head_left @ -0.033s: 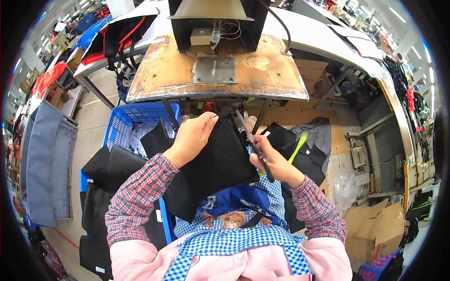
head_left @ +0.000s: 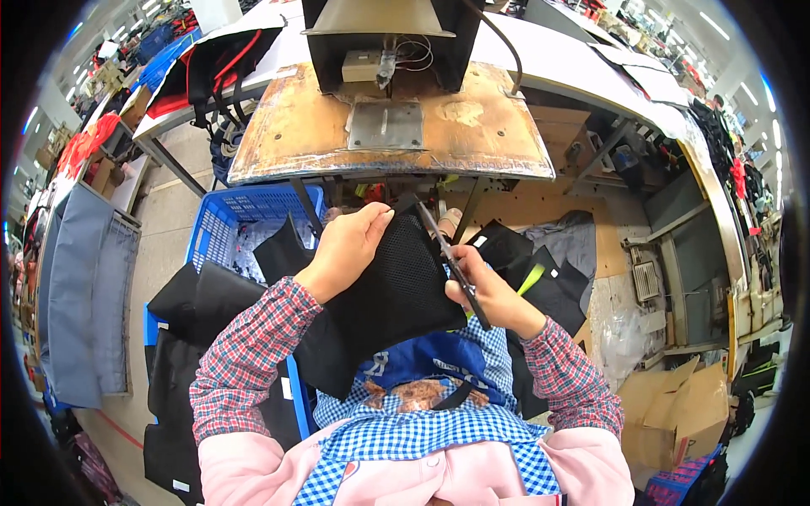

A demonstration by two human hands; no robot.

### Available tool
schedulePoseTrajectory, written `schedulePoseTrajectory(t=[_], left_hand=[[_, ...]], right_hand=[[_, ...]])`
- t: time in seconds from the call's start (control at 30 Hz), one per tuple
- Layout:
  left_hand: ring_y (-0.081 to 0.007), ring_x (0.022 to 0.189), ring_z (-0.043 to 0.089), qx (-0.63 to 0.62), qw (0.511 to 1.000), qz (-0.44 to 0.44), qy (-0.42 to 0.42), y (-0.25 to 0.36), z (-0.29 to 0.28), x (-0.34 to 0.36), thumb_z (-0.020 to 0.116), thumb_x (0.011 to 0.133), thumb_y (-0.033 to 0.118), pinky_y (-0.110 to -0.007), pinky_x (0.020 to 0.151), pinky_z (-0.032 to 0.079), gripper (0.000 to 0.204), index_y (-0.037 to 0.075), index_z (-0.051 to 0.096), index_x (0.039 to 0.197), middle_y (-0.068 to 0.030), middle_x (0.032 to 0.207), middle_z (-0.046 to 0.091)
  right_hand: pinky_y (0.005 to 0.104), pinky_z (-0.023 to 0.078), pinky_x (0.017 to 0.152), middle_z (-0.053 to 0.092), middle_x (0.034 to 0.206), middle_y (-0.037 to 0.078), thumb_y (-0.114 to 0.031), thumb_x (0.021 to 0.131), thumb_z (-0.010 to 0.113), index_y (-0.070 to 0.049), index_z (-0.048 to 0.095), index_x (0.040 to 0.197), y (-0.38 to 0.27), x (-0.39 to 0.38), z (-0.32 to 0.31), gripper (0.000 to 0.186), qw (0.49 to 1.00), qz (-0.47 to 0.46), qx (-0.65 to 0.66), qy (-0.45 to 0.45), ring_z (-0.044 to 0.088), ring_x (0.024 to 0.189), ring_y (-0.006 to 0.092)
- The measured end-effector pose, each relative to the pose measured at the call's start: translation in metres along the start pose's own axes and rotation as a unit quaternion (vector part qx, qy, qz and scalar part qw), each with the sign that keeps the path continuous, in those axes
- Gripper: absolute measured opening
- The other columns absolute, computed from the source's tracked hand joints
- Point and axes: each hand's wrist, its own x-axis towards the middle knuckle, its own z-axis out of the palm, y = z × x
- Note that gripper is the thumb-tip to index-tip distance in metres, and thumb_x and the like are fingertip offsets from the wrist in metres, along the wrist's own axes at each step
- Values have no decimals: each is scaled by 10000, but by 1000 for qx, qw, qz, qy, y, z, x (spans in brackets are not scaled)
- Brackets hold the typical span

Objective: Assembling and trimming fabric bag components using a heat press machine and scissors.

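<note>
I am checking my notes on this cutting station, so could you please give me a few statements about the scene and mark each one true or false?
1. The left hand grips the top edge of a black mesh fabric piece. True.
2. The right hand holds a screwdriver. False: it holds scissors against the right edge of the fabric.
3. A blue plastic crate stands on the floor to the person's left. True.
4. The worn wooden worktop lies behind the person. False: it is in front, beyond the hands.
5. The sleeves are plain white. False: they are red plaid.
</note>
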Motion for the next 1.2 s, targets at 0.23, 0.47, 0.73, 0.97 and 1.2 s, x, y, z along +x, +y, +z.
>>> schedulePoseTrajectory(t=[0.23,0.47,0.73,0.97,1.2], left_hand=[[-394,752,650,26,999,25,-17,6,11,-13,542,999,229,-420,643,499,227,29,637,1050,-213,798,649],[-396,702,638,36,998,40,-34,2,23,-22,529,1002,257,-459,611,485,222,60,628,1026,-204,731,640],[-385,798,666,8,997,1,-83,-6,23,-22,589,977,218,-395,676,513,223,26,658,1069,-218,852,666],[-278,950,696,28,997,49,54,-18,-38,26,604,968,178,-323,847,508,264,-32,655,1120,-213,998,699],[-366,892,673,185,968,147,88,-18,-96,101,582,955,225,-388,798,522,260,42,703,1094,-213,947,694]], right_hand=[[303,451,696,568,841,75,-405,896,709,3,430,1311,-9,-7,2,645,999,11,-33,34,552,768,155],[293,452,645,601,756,76,-369,914,699,-29,491,1260,-6,-18,3,528,999,44,6,13,552,688,142],[231,353,347,459,559,-30,-382,988,585,-72,513,1180,19,-24,26,372,959,133,248,19,453,388,69],[239,358,384,522,693,4,-363,960,639,-95,479,1210,35,-17,9,400,975,126,161,86,456,444,68],[230,458,728,563,905,15,-231,924,709,-41,489,1218,58,-22,-37,413,970,80,54,224,530,816,87]])
